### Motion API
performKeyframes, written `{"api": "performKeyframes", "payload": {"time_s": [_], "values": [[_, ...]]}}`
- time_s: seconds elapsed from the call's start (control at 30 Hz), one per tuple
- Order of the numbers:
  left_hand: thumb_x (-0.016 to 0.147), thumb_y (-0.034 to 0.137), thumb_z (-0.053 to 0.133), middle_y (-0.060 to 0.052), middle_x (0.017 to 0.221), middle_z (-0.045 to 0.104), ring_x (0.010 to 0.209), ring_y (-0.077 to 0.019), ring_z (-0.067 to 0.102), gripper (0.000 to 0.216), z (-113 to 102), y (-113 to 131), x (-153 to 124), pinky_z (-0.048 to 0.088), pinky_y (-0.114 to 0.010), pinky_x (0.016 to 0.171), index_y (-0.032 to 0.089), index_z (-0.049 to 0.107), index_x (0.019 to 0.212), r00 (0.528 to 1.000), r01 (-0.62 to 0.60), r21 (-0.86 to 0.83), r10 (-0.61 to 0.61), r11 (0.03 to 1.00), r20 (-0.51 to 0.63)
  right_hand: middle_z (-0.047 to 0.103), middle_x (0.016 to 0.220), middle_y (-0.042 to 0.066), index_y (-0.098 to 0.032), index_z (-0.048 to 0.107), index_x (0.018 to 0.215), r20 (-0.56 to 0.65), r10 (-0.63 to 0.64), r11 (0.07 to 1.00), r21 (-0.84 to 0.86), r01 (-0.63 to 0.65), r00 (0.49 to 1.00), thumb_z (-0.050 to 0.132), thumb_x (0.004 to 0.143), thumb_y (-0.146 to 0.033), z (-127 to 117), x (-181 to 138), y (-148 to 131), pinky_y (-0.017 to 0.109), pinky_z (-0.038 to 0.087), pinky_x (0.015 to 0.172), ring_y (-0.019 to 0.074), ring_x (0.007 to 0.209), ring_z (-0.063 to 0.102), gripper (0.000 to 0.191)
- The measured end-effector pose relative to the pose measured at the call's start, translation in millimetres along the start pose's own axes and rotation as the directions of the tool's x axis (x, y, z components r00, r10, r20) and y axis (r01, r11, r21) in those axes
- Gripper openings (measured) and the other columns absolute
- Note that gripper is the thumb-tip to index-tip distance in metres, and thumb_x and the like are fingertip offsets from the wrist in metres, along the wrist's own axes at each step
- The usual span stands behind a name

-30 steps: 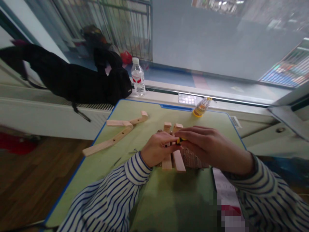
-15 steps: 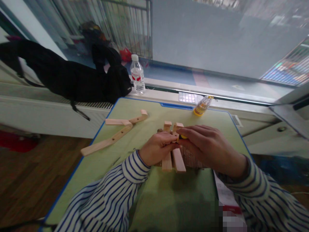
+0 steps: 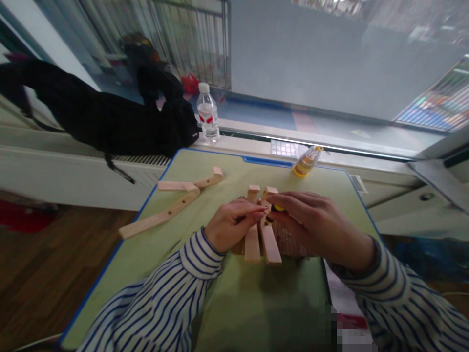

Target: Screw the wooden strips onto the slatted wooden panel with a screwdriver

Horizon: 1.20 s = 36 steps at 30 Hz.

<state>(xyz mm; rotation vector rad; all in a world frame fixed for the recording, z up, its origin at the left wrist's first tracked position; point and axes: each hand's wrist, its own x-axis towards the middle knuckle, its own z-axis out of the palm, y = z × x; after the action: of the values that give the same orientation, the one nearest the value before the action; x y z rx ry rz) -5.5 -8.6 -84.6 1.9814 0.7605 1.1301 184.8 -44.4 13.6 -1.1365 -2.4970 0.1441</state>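
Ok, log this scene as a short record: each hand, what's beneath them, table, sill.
Left hand: thumb and index finger above the wooden strips; whether it grips anything is unclear
Right hand: fingers closed on a yellow-and-black object, mostly hidden
Beneath the hands: two wooden strips side by side; a brownish item under the right hand, partly hidden
Table: pale green, blue-edged; more bent wooden pieces to the left
Sill: upright clear bottle, white cap

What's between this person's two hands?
Two wooden pieces, seen in the head view between left hand and right hand, which holds a yellow-and-black object.
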Motion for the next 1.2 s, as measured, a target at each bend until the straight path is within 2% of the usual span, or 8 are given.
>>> {"api": "performKeyframes", "payload": {"time_s": [0.13, 0.3, 0.57, 0.73, 0.83, 0.97, 1.1, 1.2], "values": [[0.084, 0.022, 0.057, -0.005, 0.090, 0.069, 0.084, -0.0152, 0.063, 0.015, -5.2, -7.9, -4.5, 0.051, -0.029, 0.080, 0.019, 0.069, 0.092, 0.995, 0.016, 0.146, -0.001, 0.989, -0.102, 0.063, 0.113, 0.008, -0.017, 0.053, 0.117, 0.011, 0.027, 1.000, 0.015, -0.027, 1.000, 0.043, 0.093, -0.028, 0.3, -2.0, 2.9, 0.030, 0.049, 0.079, 0.0169, 0.095, 0.061, 0.029], [0.080, 0.017, 0.058, -0.006, 0.098, 0.070, 0.099, -0.0203, 0.059, 0.017, -4.0, -14.8, -6.7, 0.048, -0.040, 0.091, 0.018, 0.070, 0.093, 0.992, -0.086, 0.272, 0.108, 0.959, -0.069, 0.062, 0.114, 0.010, -0.016, 0.049, 0.119, 0.075, 0.046, 0.999, 0.012, -0.047, 0.996, 0.045, 0.092, -0.026, -1.1, -6.9, 3.8, 0.031, 0.049, 0.081, 0.0172, 0.098, 0.060, 0.030], [0.076, 0.010, 0.053, -0.007, 0.111, 0.066, 0.113, -0.0225, 0.051, 0.031, 0.3, -27.6, -11.7, 0.047, -0.044, 0.095, 0.016, 0.067, 0.103, 0.987, -0.145, 0.295, 0.160, 0.945, -0.029, 0.066, 0.094, 0.007, -0.017, 0.052, 0.110, 0.182, -0.068, 0.996, -0.049, 0.079, 0.981, 0.050, 0.089, -0.024, -8.9, -10.3, 5.7, 0.033, 0.049, 0.078, 0.0182, 0.087, 0.061, 0.023], [0.074, 0.009, 0.053, -0.008, 0.110, 0.066, 0.112, -0.0235, 0.051, 0.032, -0.9, -26.7, -10.2, 0.048, -0.043, 0.093, 0.015, 0.067, 0.102, 0.987, -0.139, 0.288, 0.155, 0.948, -0.035, 0.062, 0.083, 0.003, -0.018, 0.053, 0.097, 0.311, -0.115, 0.984, -0.096, 0.152, 0.943, 0.053, 0.086, -0.022, -11.9, -2.5, 7.9, 0.033, 0.048, 0.062, 0.0179, 0.070, 0.057, 0.012], [0.073, 0.009, 0.053, -0.008, 0.112, 0.066, 0.114, -0.0242, 0.051, 0.032, -1.6, -25.6, -10.5, 0.048, -0.044, 0.094, 0.015, 0.067, 0.102, 0.989, -0.129, 0.283, 0.144, 0.951, -0.033, 0.059, 0.076, 0.001, -0.019, 0.054, 0.090, 0.375, -0.146, 0.981, -0.062, 0.182, 0.916, 0.049, 0.087, -0.020, -12.0, 5.8, 6.6, 0.033, 0.047, 0.061, 0.0162, 0.064, 0.054, 0.006], [0.073, 0.008, 0.053, -0.008, 0.114, 0.065, 0.113, -0.0243, 0.052, 0.035, -1.6, -24.8, -10.7, 0.049, -0.044, 0.093, 0.014, 0.065, 0.104, 0.987, -0.139, 0.270, 0.155, 0.953, -0.041, 0.060, 0.071, 0.002, -0.018, 0.057, 0.095, 0.357, -0.185, 0.972, -0.068, 0.223, 0.916, 0.039, 0.092, -0.021, -9.6, 11.9, 6.1, 0.032, 0.048, 0.061, 0.0154, 0.061, 0.055, 0.019], [0.072, 0.008, 0.053, -0.008, 0.114, 0.065, 0.112, -0.0239, 0.053, 0.036, -1.4, -24.2, -10.4, 0.049, -0.043, 0.093, 0.015, 0.065, 0.105, 0.988, -0.129, 0.281, 0.146, 0.951, -0.040, 0.062, 0.067, 0.003, -0.018, 0.059, 0.088, 0.265, -0.217, 0.969, -0.061, 0.241, 0.939, 0.023, 0.094, -0.019, -4.8, 8.9, 8.2, 0.032, 0.047, 0.055, 0.0153, 0.055, 0.055, 0.037], [0.072, 0.008, 0.053, -0.007, 0.115, 0.064, 0.112, -0.0244, 0.053, 0.038, -1.6, -24.2, -11.1, 0.049, -0.044, 0.093, 0.016, 0.064, 0.107, 0.990, -0.123, 0.274, 0.138, 0.954, -0.038, 0.064, 0.065, 0.004, -0.019, 0.059, 0.080, 0.225, -0.171, 0.979, -0.069, 0.191, 0.959, 0.024, 0.094, -0.019, -1.0, 6.2, 10.0, 0.031, 0.047, 0.052, 0.0151, 0.053, 0.055, 0.037]]}}
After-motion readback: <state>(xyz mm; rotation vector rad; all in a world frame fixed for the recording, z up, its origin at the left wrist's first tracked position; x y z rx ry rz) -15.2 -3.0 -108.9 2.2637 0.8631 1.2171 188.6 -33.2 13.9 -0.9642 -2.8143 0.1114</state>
